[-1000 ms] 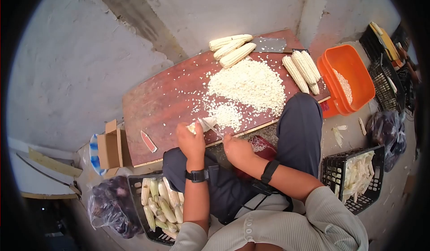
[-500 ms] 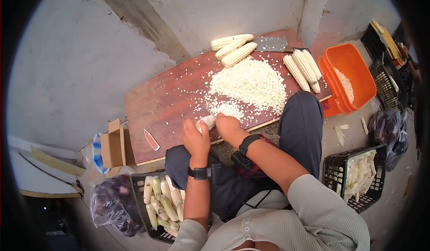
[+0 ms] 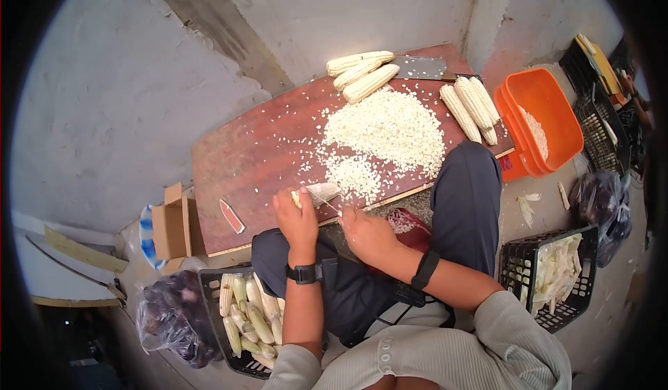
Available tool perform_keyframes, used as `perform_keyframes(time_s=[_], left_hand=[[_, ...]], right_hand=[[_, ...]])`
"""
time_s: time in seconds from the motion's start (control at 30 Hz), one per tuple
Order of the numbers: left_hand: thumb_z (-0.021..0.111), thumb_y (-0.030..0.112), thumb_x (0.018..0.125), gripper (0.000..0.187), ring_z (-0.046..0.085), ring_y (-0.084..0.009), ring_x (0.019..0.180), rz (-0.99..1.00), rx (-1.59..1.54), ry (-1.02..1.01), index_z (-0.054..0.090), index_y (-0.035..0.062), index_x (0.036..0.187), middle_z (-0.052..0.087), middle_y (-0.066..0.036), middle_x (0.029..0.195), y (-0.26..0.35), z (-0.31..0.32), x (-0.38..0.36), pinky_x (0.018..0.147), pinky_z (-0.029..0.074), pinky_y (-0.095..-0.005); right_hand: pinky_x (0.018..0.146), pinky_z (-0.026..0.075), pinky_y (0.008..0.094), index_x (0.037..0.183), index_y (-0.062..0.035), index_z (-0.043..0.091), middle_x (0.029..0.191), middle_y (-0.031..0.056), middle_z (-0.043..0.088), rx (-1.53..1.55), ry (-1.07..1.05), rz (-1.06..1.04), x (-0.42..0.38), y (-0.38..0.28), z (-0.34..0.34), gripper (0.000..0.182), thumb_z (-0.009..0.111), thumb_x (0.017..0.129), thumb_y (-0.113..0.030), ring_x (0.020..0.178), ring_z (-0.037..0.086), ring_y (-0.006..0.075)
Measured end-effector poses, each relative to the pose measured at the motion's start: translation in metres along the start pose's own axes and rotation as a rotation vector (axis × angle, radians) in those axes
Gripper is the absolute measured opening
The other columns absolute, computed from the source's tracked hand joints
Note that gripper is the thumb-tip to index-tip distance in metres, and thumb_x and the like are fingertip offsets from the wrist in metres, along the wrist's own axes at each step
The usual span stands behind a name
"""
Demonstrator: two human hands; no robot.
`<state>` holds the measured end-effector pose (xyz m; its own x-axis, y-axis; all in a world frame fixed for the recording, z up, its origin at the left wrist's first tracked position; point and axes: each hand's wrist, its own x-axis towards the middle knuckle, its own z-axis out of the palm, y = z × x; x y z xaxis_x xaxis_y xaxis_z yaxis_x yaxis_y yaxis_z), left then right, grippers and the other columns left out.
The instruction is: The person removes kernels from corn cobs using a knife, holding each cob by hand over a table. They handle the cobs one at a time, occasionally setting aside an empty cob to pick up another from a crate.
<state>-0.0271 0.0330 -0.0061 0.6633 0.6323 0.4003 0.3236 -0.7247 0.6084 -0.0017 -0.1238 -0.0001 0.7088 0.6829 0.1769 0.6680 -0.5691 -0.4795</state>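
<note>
Near the front edge of the wooden board (image 3: 243, 150), my left hand (image 3: 296, 219) is closed round one end of a corn cob (image 3: 323, 192). The cob lies slanted on the board, its visible side mostly stripped of kernels. My right hand (image 3: 367, 235) grips a knife (image 3: 325, 203); its thin blade slants across the near end of the cob, close to my left fingers. The handle is hidden in my fist. Just beyond the cob, a small heap of cut kernels (image 3: 353, 178) adjoins a large pile of white kernels (image 3: 390, 125).
Whole cobs (image 3: 371, 84) and a cleaver (image 3: 421, 68) lie at the back; more cobs (image 3: 470, 105) lie right, beside an orange bucket (image 3: 511, 122). A red, white-edged blade-shaped piece (image 3: 232, 216) lies left. Crates (image 3: 216, 320) of corn and husks (image 3: 559, 272) flank my legs.
My right hand has drawn back toward me and right, bringing the blade into view. My left hand has shifted slightly left, and more of the cob shows.
</note>
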Motion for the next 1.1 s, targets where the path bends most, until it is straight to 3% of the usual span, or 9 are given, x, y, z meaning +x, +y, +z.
perform_keyframes(time_s=[0.03,0.23,0.33,0.53,0.73,0.77,0.97,1.1], left_hand=[[0.058,0.021,0.085,0.026,0.052,-0.0396,0.081,-0.004,0.009,0.01,0.052,-0.0027,0.091,0.051,-0.02,0.088,0.002,0.002,0.001,0.071,0.041,-0.0454],[0.054,0.018,0.086,0.02,0.051,-0.0405,0.072,0.075,0.155,0.072,0.048,-0.0007,0.081,0.047,-0.019,0.082,0.018,0.005,0.006,0.062,0.039,-0.0474],[0.053,0.017,0.086,0.019,0.05,-0.0405,0.07,0.097,0.139,0.061,0.048,-0.0005,0.08,0.047,-0.019,0.082,0.016,0.004,0.005,0.06,0.039,-0.0477],[0.053,0.016,0.086,0.019,0.047,-0.0388,0.071,0.087,0.169,-0.008,0.046,0.0,0.079,0.046,-0.018,0.079,0.012,0.006,0.01,0.062,0.037,-0.0459],[0.054,0.015,0.085,0.018,0.048,-0.0395,0.071,0.245,0.163,-0.054,0.047,-0.0002,0.08,0.046,-0.018,0.079,0.024,0.014,0.004,0.063,0.038,-0.0461],[0.053,0.016,0.086,0.018,0.048,-0.0396,0.071,0.211,0.159,-0.019,0.047,-0.0001,0.08,0.046,-0.018,0.08,0.023,0.013,0.005,0.063,0.038,-0.0466],[0.052,0.021,0.088,0.023,0.05,-0.0391,0.075,0.002,0.057,0.058,0.047,-0.0007,0.082,0.048,-0.018,0.084,0.003,0.001,0.009,0.067,0.039,-0.0472],[0.052,0.023,0.088,0.025,0.051,-0.0398,0.077,-0.065,0.072,0.105,0.048,-0.0009,0.084,0.05,-0.019,0.087,0.005,0.003,0.006,0.068,0.04,-0.0475]], right_hand=[[0.044,0.048,0.0358,0.084,-0.0029,0.049,0.062,0.0122,0.057,-0.025,0.065,-0.046,-0.003,0.002,0.007,0.017,0.05,0.091,-0.018,0.053,0.061,0.0268],[0.045,0.049,0.0369,0.081,-0.0028,0.047,0.061,0.0114,0.057,-0.01,0.009,0.025,0.001,-0.002,-0.002,0.017,0.051,0.089,-0.017,0.052,0.061,0.028],[0.042,0.048,0.0374,0.078,-0.0028,0.047,0.058,0.0129,0.058,0.044,0.016,0.01,0.002,0.0,0.001,0.011,0.049,0.085,-0.01,0.048,0.06,0.0264],[0.044,0.049,0.0393,0.079,-0.0013,0.047,0.059,0.0147,0.059,0.069,-0.023,0.041,0.02,0.003,0.031,0.012,0.05,0.084,-0.011,0.053,0.063,0.0289],[0.057,0.052,0.0437,0.083,0.0024,0.051,0.07,0.0201,0.064,0.189,-0.156,0.153,0.041,0.038,0.068,0.014,0.048,0.084,-0.011,0.067,0.065,0.036],[0.062,0.052,0.045,0.086,0.0036,0.052,0.074,0.0222,0.064,0.212,-0.202,0.195,0.041,0.042,0.068,0.015,0.046,0.085,-0.01,0.072,0.065,0.0387],[0.06,0.051,0.0453,0.089,0.0026,0.051,0.072,0.022,0.063,0.189,-0.158,0.203,0.032,0.036,0.051,0.013,0.047,0.085,-0.009,0.069,0.064,0.0387],[0.054,0.051,0.043,0.082,-0.0002,0.048,0.062,0.0163,0.06,0.15,0.049,0.05,0.014,0.002,0.01,0.015,0.045,0.09,-0.013,0.059,0.063,0.0335]])
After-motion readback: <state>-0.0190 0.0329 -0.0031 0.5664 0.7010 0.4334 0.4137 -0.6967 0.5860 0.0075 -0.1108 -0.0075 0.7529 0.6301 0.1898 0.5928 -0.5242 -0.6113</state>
